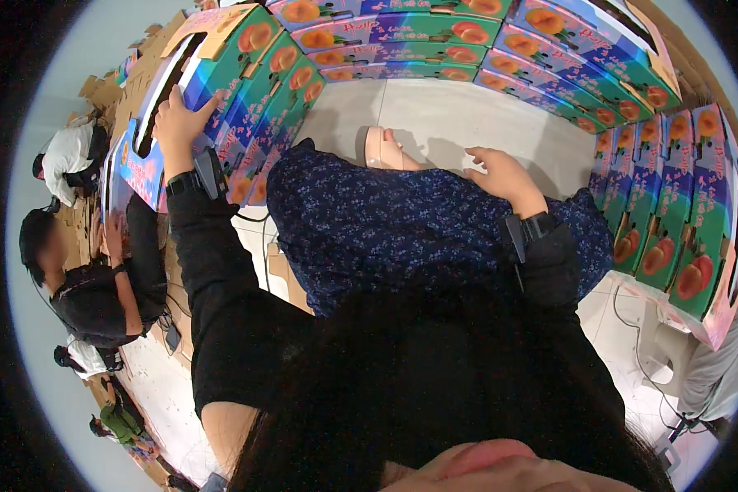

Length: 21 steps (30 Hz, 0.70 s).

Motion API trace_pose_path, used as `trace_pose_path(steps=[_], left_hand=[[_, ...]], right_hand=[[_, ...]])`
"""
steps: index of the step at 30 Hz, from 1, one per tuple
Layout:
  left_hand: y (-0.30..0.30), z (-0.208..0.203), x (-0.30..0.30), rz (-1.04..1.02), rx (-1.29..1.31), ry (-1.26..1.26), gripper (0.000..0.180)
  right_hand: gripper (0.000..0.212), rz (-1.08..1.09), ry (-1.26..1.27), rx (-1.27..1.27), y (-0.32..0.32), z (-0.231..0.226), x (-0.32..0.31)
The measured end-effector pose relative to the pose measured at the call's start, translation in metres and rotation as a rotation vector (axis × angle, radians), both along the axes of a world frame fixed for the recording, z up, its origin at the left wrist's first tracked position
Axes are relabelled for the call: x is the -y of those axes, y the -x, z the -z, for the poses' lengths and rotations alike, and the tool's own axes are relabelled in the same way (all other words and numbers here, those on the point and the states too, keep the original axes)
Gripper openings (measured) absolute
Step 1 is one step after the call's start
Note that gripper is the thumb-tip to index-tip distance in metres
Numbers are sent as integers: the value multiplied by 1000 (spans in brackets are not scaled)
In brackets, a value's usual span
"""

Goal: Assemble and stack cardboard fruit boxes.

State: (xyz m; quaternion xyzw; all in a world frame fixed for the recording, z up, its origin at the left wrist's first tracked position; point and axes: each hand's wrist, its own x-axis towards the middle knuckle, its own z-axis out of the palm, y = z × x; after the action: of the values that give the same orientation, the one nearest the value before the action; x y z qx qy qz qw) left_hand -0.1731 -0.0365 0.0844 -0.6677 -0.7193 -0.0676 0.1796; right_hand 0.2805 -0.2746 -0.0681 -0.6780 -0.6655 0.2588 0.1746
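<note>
My left hand (180,123) reaches up and left and presses flat on the top of a colourful cardboard fruit box (213,61), blue and green with peach pictures, at the top of a stack on my left. My right hand (500,174) hovers over my lap with its fingers loosely curled and holds nothing. Both wrists carry black bands. A dark blue patterned skirt (402,230) covers my lap, and a foot in a pale sandal (383,149) shows on the floor beyond it.
Stacks of the same fruit boxes ring me: across the top (402,33), upper right (582,66) and right (680,221). The floor is light tile (434,115). A person in black (98,287) works at flat cardboard on the left, with others further off.
</note>
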Motion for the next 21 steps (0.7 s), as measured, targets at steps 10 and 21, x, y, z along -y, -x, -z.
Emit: trace_pose_path(steps=[10,21], left_hand=[[1,0,8,72,2,-72,100],[0,1,2,104,26,-109,96]], right_hand=[[42,9,66,14,5,-6,-1],[45,-16,108,40,4,13,-4]])
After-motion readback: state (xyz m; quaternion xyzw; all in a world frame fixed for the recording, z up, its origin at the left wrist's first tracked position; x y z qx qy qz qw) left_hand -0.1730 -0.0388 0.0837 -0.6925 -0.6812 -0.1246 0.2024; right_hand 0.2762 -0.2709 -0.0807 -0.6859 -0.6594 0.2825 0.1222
